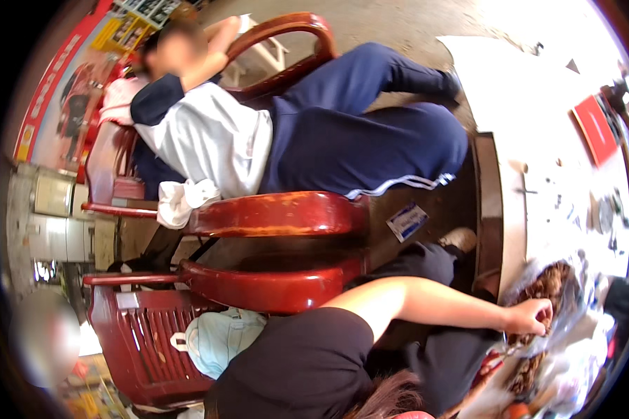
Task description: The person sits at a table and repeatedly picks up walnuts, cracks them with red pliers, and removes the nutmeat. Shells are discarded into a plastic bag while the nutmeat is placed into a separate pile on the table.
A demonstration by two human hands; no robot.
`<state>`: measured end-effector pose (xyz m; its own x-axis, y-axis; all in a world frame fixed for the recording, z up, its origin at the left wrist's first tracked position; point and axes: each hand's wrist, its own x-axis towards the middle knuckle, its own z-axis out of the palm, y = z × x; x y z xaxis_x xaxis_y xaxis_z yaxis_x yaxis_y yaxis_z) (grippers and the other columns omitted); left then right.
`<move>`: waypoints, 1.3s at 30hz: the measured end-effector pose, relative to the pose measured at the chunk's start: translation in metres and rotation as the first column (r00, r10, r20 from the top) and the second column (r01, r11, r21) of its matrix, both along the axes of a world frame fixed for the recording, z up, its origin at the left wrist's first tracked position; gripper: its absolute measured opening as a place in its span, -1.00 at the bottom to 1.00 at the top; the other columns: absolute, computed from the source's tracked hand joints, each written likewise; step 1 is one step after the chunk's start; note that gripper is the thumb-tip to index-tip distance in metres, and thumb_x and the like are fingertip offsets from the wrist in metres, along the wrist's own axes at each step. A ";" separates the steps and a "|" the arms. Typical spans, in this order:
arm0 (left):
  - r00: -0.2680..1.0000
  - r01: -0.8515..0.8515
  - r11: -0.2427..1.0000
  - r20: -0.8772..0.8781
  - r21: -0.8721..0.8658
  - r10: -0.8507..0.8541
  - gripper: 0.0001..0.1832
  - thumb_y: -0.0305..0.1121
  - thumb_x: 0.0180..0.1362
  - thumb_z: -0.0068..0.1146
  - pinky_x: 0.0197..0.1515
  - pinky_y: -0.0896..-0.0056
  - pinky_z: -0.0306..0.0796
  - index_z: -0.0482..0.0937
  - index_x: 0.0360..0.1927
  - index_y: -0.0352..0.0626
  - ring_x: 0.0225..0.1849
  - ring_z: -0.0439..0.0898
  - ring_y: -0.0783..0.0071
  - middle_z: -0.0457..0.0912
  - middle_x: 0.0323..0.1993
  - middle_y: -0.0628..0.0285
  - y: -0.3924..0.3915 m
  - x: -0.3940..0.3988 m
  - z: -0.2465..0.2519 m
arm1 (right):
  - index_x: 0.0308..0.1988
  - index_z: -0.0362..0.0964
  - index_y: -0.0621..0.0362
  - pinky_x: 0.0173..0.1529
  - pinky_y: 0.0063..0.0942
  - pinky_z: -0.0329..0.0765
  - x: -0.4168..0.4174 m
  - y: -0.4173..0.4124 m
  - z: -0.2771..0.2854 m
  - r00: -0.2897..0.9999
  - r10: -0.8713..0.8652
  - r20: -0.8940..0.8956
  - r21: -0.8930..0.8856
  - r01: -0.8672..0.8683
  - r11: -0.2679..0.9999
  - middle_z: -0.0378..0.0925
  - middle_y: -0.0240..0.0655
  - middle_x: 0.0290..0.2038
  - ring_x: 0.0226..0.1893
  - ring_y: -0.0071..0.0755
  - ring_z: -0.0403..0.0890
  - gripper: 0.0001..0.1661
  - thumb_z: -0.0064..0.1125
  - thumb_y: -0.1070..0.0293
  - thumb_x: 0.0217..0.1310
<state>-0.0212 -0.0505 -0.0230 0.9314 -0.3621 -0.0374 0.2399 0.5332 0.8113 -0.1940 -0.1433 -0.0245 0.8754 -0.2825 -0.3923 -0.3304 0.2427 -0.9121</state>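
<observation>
My left hand [529, 317] reaches over the table, fingers bent and pinched around a small brown dried piece [543, 326]. Just beyond it lies an open clear plastic bag [582, 293] holding a heap of brown dried pieces [553, 280]; their exact kind cannot be told. Low in the picture, my right hand [479, 381] is partly seen, closed on a red-handled cutting tool [490, 362], likely scissors, whose metal end points towards the left hand. More brown pieces [527, 373] lie on the table beside the tool.
Another person [204, 136] reclines in a red wooden armchair [283, 212] beside mine. A light-blue bag [225, 335] rests on my chair [157, 335]. The white tabletop [503, 94] carries a red box [595, 131] and small items. A printed packet [408, 221] lies on the floor.
</observation>
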 end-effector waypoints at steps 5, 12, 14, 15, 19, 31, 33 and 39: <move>0.983 -0.078 0.971 -0.180 -0.224 0.038 -0.73 -0.51 -0.01 0.11 -0.37 0.44 0.48 0.34 -0.21 -0.22 -0.34 0.46 0.50 0.45 -0.36 0.21 0.010 0.011 0.010 | 0.31 0.13 0.22 0.10 -0.45 0.37 0.028 -0.001 0.006 0.995 0.076 0.060 -0.067 -0.072 0.995 0.39 -0.16 0.15 0.03 -0.42 0.43 -0.37 -0.05 0.11 0.40; 0.992 0.042 0.999 -0.120 -0.005 -0.043 -0.76 -0.48 -0.10 0.19 -0.31 0.39 0.39 0.41 -0.34 -0.23 -0.40 0.46 0.49 0.51 -0.46 0.24 -0.002 0.003 0.006 | 0.31 0.13 0.24 0.23 -0.33 0.30 0.048 -0.004 0.020 0.986 0.112 0.127 -0.112 -0.098 0.989 0.36 -0.19 0.19 0.13 -0.35 0.40 -0.37 -0.02 0.16 0.39; 0.999 -0.019 0.997 -0.033 0.081 0.022 -0.76 -0.46 -0.11 0.20 -0.32 0.39 0.39 0.41 -0.36 -0.23 -0.40 0.46 0.51 0.51 -0.46 0.24 -0.002 0.003 -0.002 | 0.31 0.13 0.25 0.27 -0.30 0.28 0.049 -0.003 0.021 0.982 0.126 0.138 -0.100 -0.112 0.989 0.35 -0.20 0.20 0.16 -0.33 0.39 -0.37 -0.01 0.17 0.39; 1.000 -0.014 0.994 0.024 0.112 0.011 -0.77 -0.46 -0.11 0.21 -0.32 0.38 0.39 0.42 -0.37 -0.23 -0.41 0.46 0.51 0.51 -0.46 0.25 -0.004 0.004 -0.001 | 0.31 0.13 0.25 0.29 -0.28 0.28 0.049 -0.003 0.022 0.982 0.113 0.151 -0.092 -0.100 0.991 0.35 -0.21 0.21 0.17 -0.32 0.39 -0.37 -0.01 0.17 0.38; 0.993 -0.102 0.984 0.071 0.147 0.092 -0.77 -0.46 -0.06 0.22 -0.36 0.43 0.42 0.39 -0.37 -0.23 -0.44 0.48 0.55 0.45 -0.49 0.27 0.013 0.008 0.013 | 0.25 0.20 0.32 0.21 -0.46 0.34 0.060 0.024 0.042 0.983 0.122 0.139 -0.177 -0.097 0.979 0.53 -0.27 -0.06 0.02 -0.42 0.50 -0.39 0.08 0.33 0.28; 0.993 0.108 0.993 -0.060 0.047 -0.105 -0.71 -0.54 0.08 0.20 -0.32 0.53 0.52 0.34 -0.18 -0.23 -0.41 0.58 0.58 0.51 -0.38 0.28 0.030 0.010 0.032 | -0.24 0.63 0.23 0.28 -0.28 0.26 0.080 0.023 0.065 0.935 0.331 0.124 -0.510 -0.226 0.830 0.26 -0.11 0.22 0.21 -0.15 0.36 -0.70 0.17 0.40 -0.06; 0.996 0.086 0.991 -0.019 0.105 -0.085 -0.69 -0.54 0.08 0.21 -0.29 0.53 0.53 0.34 -0.17 -0.23 -0.37 0.58 0.57 0.52 -0.36 0.26 0.030 0.008 0.028 | -0.23 0.64 0.21 0.29 -0.27 0.25 0.078 0.024 0.070 0.936 0.332 0.117 -0.538 -0.221 0.814 0.26 -0.11 0.22 0.22 -0.14 0.35 -0.68 0.15 0.44 -0.09; 0.993 0.118 0.990 -0.009 0.074 -0.118 -0.68 -0.55 0.14 0.23 -0.27 0.55 0.52 0.35 -0.10 -0.22 -0.32 0.57 0.58 0.54 -0.30 0.26 0.037 0.008 0.028 | -0.22 0.63 0.18 0.32 -0.21 0.24 0.077 0.022 0.074 0.909 0.402 0.109 -0.483 -0.305 0.821 0.26 -0.13 0.21 0.24 -0.12 0.31 -0.61 0.09 0.49 -0.18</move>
